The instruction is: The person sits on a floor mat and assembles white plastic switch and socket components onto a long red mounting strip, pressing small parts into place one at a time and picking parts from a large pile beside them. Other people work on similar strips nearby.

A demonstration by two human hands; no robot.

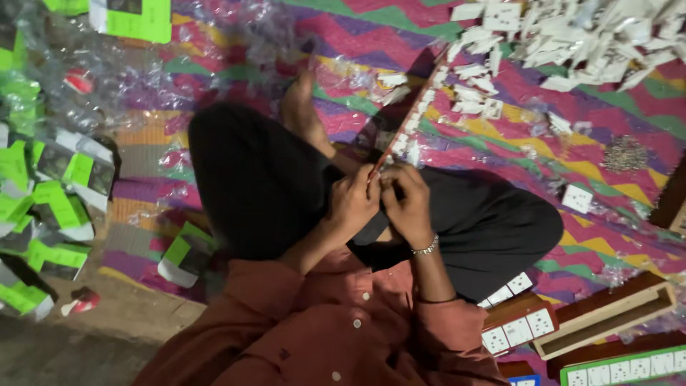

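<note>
Two bare hands are brought together over the lap, and between them the near end of a long, thin reddish-brown wooden strip (pixel 409 114) is held. The left hand (pixel 351 201) is curled around that end, its fingers pressed closed on the wood, while the fingertips of the right hand (pixel 406 204), with a silver bead bracelet (pixel 426 248) at its wrist, are pinched at a small white piece right at the strip's near tip; what exactly is pinched is too small and blurred to tell. From the grip the strip runs up and away to the right, across the black trousers (pixel 264 179) and over the zigzag-patterned multicoloured mat (pixel 543 143).

Judged from this, a fitting step is in hand: white parts appear to be set onto the strip one after another. The next move would call for a steady hold by the left hand and a fine, aligned press by the right.

Further out, a heap of white plastic socket plates (pixel 586 36) lies beyond the strip's far end, well apart from the hands. Wooden boards already fitted with white sockets (pixel 522 329) lie near the right knee, and green-and-white packaging cards (pixel 50 207) are scattered at far left.
</note>
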